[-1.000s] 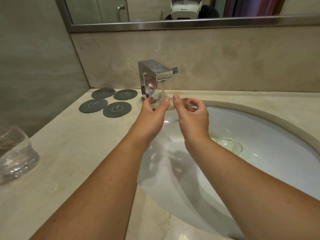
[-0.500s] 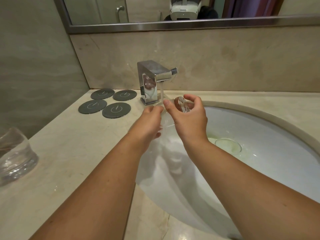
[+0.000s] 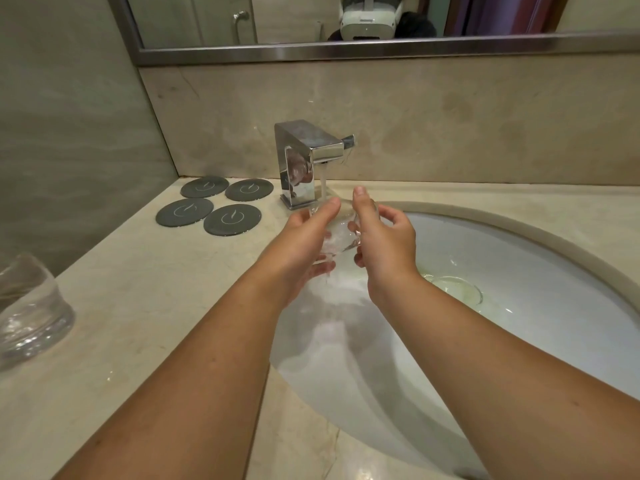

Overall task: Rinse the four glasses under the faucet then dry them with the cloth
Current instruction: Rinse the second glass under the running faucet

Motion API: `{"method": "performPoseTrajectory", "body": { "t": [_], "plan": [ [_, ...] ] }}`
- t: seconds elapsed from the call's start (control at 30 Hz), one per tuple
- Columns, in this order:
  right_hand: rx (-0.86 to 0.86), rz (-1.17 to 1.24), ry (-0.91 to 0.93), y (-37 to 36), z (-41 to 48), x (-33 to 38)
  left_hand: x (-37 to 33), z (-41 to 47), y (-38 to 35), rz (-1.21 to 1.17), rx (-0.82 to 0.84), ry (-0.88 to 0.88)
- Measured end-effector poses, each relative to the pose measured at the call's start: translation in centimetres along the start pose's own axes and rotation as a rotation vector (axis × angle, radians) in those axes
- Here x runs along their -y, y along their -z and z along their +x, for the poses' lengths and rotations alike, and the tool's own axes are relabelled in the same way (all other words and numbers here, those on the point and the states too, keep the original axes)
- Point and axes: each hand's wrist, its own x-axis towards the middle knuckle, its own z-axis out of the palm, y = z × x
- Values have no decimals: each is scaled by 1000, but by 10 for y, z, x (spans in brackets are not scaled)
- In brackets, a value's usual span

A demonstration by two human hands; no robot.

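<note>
A clear glass (image 3: 337, 233) is held between both hands under the chrome faucet (image 3: 308, 161), whose water stream runs onto it and spills off below. My left hand (image 3: 304, 240) cups the glass from the left with its thumb along the rim. My right hand (image 3: 384, 240) grips it from the right, thumb up, fingers curled round it. Another clear glass (image 3: 29, 306) stands on the counter at the far left edge. No cloth is in view.
Several dark round coasters (image 3: 207, 207) lie on the beige counter left of the faucet. The white oval sink (image 3: 519, 271) fills the right side, with its drain (image 3: 457, 289) behind my right forearm. A mirror (image 3: 346, 50) runs along the wall above.
The glass has been turned in my hands and brought back under the stream. My left hand rose from below to cup its left side; my right thumb now points up.
</note>
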Motion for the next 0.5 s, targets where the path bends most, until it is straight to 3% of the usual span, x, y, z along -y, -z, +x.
{"method": "performPoseTrajectory", "body": {
  "t": [0.3,0.5],
  "plan": [
    [3,38,-135,6,2,3,1,-4,1,40,69,-23],
    [-14,-122,75,8,-7,11,-1,-6,2,-10,132,57]
  ]
}}
